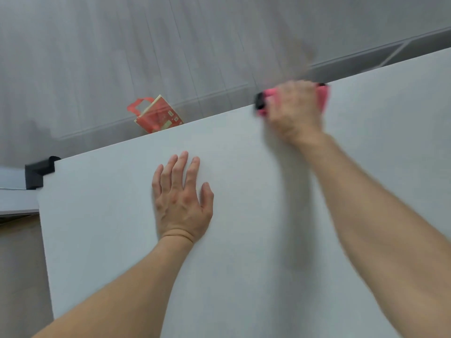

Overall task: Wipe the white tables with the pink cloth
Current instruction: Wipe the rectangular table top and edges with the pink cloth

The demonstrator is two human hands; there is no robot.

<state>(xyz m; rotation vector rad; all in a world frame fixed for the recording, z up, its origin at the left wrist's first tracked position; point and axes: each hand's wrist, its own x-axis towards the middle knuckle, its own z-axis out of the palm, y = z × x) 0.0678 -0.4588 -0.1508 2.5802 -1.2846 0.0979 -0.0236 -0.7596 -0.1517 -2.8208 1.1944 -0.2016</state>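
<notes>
White table [244, 252] is filling most of the view, its far edge rising to the right. Left hand [181, 198] is lying flat on it, mid-left. Pink cloth [322, 96] is sitting at the far edge, blurred, with the right hand [292, 111] gripping it. Grey floor [109, 57] beyond is carrying a red carton [158, 115].

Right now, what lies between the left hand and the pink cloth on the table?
Nothing: in the head view, only bare white table separates the flat left hand from the pink cloth under the right hand.
</notes>
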